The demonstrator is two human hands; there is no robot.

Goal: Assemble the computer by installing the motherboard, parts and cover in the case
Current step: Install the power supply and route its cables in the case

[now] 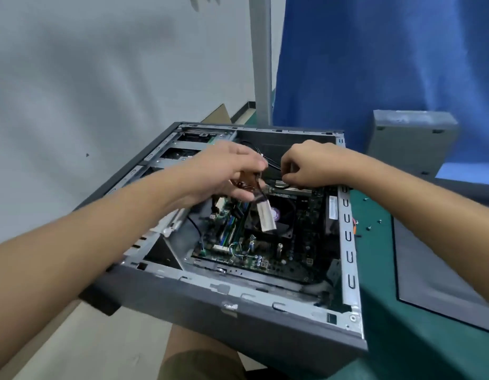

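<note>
Over the open case [238,322] on the green desk [402,352], left grip [232,171] holds a white-plug cable [266,215]; right grip [309,165] pinches a black wire [273,163]

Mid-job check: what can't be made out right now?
All head view.
Left hand's grip on the cables: motion blur.
What the right hand pinches: hidden by its curled fingers.
Motherboard's far edge: covered by both hands.
Grey panel: cut by the right edge.
Screws on the mat: too small.

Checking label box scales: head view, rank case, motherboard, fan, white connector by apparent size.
1. case
2. motherboard
3. fan
4. white connector
The connector hangs above the board, nearer the camera, so it looks inflated, yet clearly smallest.
</note>
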